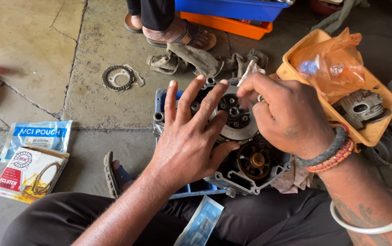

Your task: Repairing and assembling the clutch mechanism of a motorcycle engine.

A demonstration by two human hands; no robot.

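Observation:
A grey metal engine casing [244,175] lies on a blue crate [161,98] in front of me. A round clutch assembly [238,119] sits in it, with a dark gear [254,161] below. My left hand [189,132] lies flat on the clutch's left side with fingers spread. My right hand [282,114] hovers over the clutch's upper right, fingertips pinched together near a white rag [252,69]; whether they hold a small part is hidden.
A yellow tray [373,132] with an orange plastic bag and an engine part stands at right. A ring-shaped clutch plate [117,77] lies on the concrete floor. Printed pouches [34,155] lie at left. Another person's sandalled foot [177,34], dirty cloth and blue and orange bins are ahead.

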